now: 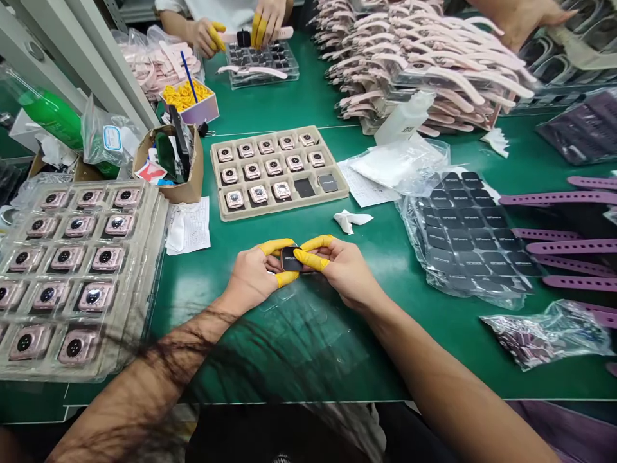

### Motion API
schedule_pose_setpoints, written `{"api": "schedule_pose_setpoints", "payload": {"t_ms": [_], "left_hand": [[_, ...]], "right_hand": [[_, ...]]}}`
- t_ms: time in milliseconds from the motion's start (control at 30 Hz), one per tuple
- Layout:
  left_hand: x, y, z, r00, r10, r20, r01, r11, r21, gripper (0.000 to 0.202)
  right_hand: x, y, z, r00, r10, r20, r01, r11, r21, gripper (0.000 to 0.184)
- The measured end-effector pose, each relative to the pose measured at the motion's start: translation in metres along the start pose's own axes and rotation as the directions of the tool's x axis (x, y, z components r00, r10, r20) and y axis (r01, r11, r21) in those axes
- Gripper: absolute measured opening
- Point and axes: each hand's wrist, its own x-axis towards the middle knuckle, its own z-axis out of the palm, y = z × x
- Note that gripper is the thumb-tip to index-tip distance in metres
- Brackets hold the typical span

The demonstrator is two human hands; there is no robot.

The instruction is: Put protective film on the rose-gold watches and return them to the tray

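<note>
Between my two hands, above the green table (193, 347), is a smartwatch case (290, 258) with a black printed face turned up. My left hand (255, 273) grips its left side, with yellow finger cots on the thumb and a finger. My right hand (340, 263) closes on its right edge, also in yellow cots. Beyond them lies a beige tray (284, 207) of pink watch cases, back sensors up in most compartments. Its front row has a dark compartment (304, 188) and a black-faced piece (328, 183) at the right end.
Stacked trays of pink watch cases (43, 244) stand at left. Black printed films (457, 235) lie in plastic at right, near purple straps (573, 247). A crumpled tissue (353, 220) lies near the tray. Across the table, a co-worker's hands (263, 22) handle a strapped watch beside piled pink straps (409, 58).
</note>
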Motion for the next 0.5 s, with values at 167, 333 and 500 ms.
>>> {"api": "schedule_pose_setpoints", "payload": {"t_ms": [167,333,500], "left_hand": [[0.001,-0.004,0.001,1.0,0.015,0.002,-0.014,1.0,-0.013,0.06],[0.0,-0.002,0.0,1.0,0.011,-0.021,-0.011,1.0,-0.023,0.058],[0.0,0.0,0.003,0.998,0.014,-0.059,-0.015,1.0,-0.015,0.051]], "right_hand": [[-0.001,-0.004,0.0,1.0,0.008,-0.001,-0.008,1.0,-0.017,0.041],[-0.001,-0.001,0.001,1.0,-0.015,0.013,0.016,0.999,-0.042,0.04],[0.002,0.006,0.0,0.993,-0.11,-0.052,0.107,0.993,-0.057,0.051]]}}
